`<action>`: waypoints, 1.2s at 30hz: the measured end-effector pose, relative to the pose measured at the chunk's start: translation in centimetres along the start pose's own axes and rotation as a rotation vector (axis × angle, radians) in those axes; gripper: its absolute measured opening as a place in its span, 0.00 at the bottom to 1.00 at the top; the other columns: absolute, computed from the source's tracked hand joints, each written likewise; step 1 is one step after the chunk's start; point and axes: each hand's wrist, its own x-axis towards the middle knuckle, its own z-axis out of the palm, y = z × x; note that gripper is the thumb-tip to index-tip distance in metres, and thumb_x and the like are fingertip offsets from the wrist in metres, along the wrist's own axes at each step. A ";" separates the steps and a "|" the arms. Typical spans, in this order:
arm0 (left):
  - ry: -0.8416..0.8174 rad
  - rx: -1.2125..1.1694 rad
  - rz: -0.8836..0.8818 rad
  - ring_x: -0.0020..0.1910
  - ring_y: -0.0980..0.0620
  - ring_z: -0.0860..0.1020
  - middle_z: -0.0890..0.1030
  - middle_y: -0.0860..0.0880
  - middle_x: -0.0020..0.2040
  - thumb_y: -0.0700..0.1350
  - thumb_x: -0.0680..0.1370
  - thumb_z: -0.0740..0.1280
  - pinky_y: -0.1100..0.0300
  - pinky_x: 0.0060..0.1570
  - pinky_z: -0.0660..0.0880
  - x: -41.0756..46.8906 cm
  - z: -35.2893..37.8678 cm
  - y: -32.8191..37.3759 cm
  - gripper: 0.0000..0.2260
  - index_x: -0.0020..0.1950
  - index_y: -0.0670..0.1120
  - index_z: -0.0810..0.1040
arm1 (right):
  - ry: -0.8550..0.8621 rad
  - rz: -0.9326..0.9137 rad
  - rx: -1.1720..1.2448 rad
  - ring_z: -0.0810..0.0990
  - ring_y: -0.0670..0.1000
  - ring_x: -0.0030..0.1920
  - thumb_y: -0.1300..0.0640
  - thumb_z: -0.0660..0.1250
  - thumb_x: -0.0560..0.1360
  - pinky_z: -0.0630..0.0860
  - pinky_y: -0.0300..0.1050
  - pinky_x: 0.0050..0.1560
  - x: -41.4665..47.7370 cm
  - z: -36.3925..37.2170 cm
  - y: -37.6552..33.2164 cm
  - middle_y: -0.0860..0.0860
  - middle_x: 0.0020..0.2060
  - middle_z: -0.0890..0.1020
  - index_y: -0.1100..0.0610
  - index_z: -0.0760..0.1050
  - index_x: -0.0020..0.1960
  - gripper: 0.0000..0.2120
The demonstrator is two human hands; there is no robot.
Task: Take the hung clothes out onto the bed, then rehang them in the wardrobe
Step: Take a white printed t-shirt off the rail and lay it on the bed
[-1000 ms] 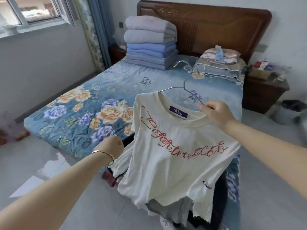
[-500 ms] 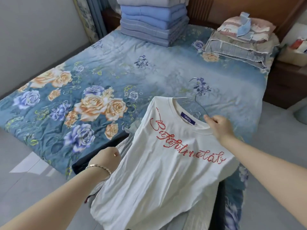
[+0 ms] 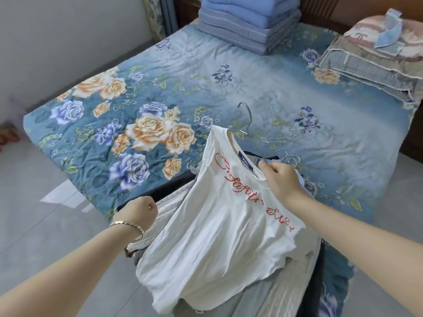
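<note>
Shirt (image 3: 217, 225), now lowered onto the bed (image 3: 206, 83) at 5 o'clock (unloading nearly done): right hand (image 3: 281, 181) pinches its collar (image 3: 235, 144), left hand (image 3: 139, 211) clenched, hold unseen.

Bed (image 3: 251, 92), blue floral quilt: folded blankets (image 3: 249, 24) stacked at head; pillows (image 3: 370, 58) far right; clothes pile (image 3: 281, 294) at near edge.

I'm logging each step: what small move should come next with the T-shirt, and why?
Probably lower the white T-shirt onto the clothes pile and let go: the right hand pinches its collar, and on its wire hanger it hangs over that pile.
</note>
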 end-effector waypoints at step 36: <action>0.214 -0.124 0.084 0.44 0.43 0.79 0.78 0.46 0.37 0.41 0.76 0.58 0.58 0.42 0.73 -18.9 -3.5 -18.9 0.10 0.35 0.48 0.72 | 0.222 -0.071 0.100 0.63 0.52 0.33 0.48 0.66 0.75 0.58 0.46 0.36 -23.3 -2.0 -8.8 0.53 0.27 0.65 0.58 0.66 0.29 0.22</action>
